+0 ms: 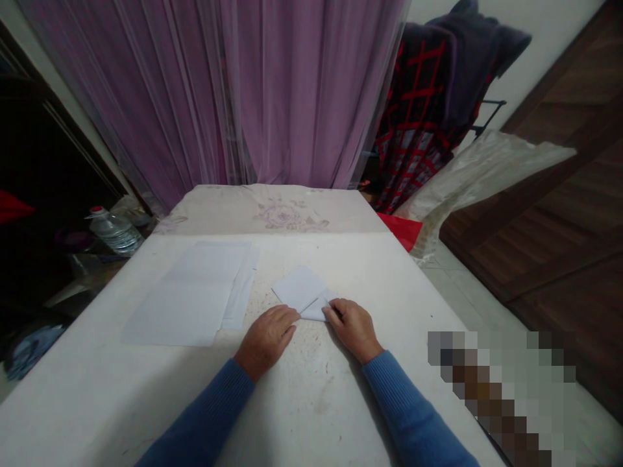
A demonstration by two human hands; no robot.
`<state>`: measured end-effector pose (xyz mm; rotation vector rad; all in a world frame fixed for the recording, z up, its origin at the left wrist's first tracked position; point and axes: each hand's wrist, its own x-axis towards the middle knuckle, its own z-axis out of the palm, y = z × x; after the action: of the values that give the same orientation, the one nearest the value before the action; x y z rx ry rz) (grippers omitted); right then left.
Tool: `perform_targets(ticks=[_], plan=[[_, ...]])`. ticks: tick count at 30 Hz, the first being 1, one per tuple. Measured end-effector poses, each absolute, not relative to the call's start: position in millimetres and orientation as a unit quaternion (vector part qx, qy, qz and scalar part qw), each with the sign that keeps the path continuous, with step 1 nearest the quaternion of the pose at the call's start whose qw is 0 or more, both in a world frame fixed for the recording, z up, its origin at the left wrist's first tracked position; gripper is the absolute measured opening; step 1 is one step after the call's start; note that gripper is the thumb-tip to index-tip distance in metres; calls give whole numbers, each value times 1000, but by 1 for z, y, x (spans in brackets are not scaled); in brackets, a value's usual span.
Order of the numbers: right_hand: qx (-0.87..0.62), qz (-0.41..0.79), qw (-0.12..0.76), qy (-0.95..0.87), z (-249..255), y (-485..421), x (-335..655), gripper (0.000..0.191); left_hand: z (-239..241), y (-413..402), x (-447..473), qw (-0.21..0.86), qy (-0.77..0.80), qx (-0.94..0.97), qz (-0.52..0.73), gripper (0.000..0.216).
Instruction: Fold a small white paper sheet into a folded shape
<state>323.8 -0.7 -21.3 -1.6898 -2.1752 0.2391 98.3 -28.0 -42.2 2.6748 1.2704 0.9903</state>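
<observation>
A small folded sheet of white paper point(298, 285) lies on the white table, with a diamond-shaped upper part and a flat folded edge nearest me. My left hand point(268, 337) has its fingers closed at the paper's lower left corner. At the right end of the fold, my right hand point(354, 327) pinches the paper between thumb and curled fingers. The fingertips hide parts of both lower corners. Left of my hands rests a stack of flat white paper sheets point(185, 292), its sheets slightly out of line.
The table point(311, 402) has a flowered cloth point(219, 207) across its far end. Behind it hang purple curtains point(292, 84). A plastic bottle point(115, 230) stands off the left side; a red item point(406, 231) and plastic sheeting point(467, 175) are off the right.
</observation>
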Motion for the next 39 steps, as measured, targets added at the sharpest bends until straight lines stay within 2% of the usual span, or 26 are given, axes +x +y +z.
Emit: perform_targets(ticks=[4,8,10,13,17,21,27,34,39], plan=[[-627,122,196,-744,-19,4,326,25,-37,-29,100,11,420,846,327,26],[-658,169,263,-685,-20,1,324,28,-33,-33,103,33,510,791,337,26],[-663,209,301,-653,-24,-7,316,30,-31,-34,106,79,543,767,331,28],[-641,282,342,-626,-29,-24,294,31,-24,-32,114,202,590,720,305,33],[-610,297,364,-638,-31,-38,267,32,-12,-24,123,323,616,662,281,38],[-572,334,375,-649,-30,-38,259,29,-4,-16,126,326,645,645,248,44],[-566,356,372,-644,-31,-31,264,26,-12,-9,123,328,628,656,260,37],[-557,488,354,-572,-32,-26,266,19,-23,2,118,477,611,573,266,42],[-547,548,354,-525,-34,-23,266,13,-21,7,120,490,622,554,257,40]])
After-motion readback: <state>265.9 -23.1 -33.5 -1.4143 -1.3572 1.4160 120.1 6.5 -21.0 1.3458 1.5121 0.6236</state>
